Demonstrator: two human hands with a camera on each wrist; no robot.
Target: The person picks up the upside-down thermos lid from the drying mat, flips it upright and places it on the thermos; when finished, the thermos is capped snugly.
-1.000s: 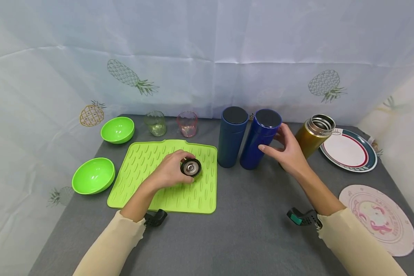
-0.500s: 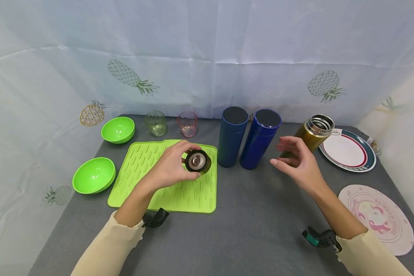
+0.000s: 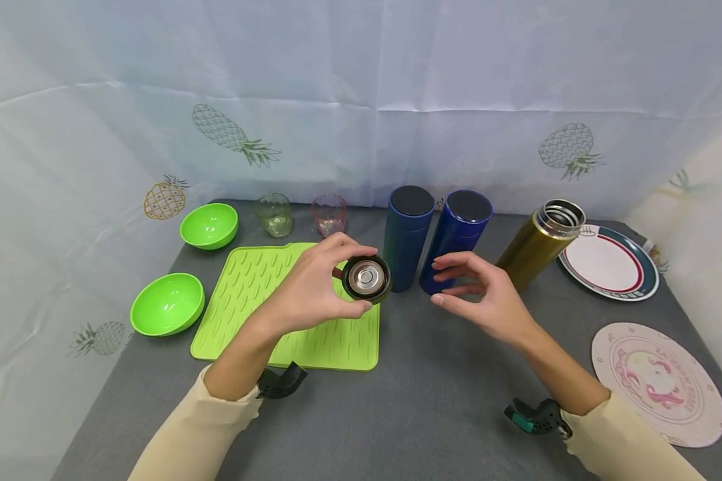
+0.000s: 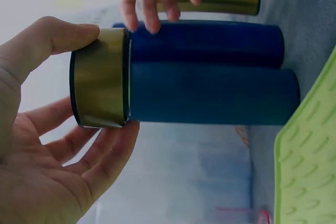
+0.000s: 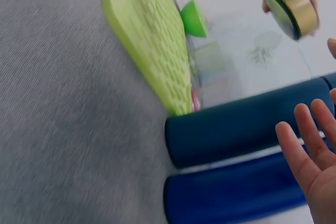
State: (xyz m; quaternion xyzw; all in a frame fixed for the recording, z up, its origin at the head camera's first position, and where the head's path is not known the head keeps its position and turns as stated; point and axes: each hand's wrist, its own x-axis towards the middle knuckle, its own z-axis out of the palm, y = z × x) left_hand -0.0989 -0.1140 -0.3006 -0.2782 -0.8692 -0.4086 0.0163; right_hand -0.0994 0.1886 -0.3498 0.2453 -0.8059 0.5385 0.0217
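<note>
My left hand (image 3: 309,287) grips a gold bottle lid (image 4: 102,74) with a black rim, thumb on one side and fingers on the other. The lid is raised over the right part of the green drying mat (image 3: 349,351), its inner side facing the head camera. To the right, my right hand (image 3: 490,297) hovers with loosely bent fingers and nothing in them. It is in front of a glossy blue bottle (image 3: 460,230), which stands beside a matte dark blue bottle (image 3: 404,240). Behind the right hand stands an uncapped gold bottle (image 3: 532,250), its steel mouth showing.
Two green bowls (image 3: 168,304) sit left of the mat. A greenish glass (image 3: 275,217) and a pink glass (image 3: 329,214) stand behind it. A rimmed plate (image 3: 608,264) and a round pink mat (image 3: 658,384) lie at the right. Curtain (image 3: 361,100) closes off the back.
My left hand has lifted the lid off the mat and moved it right. The right hand has left the glossy blue bottle, gone toward the gold one, then come back left, lower.
</note>
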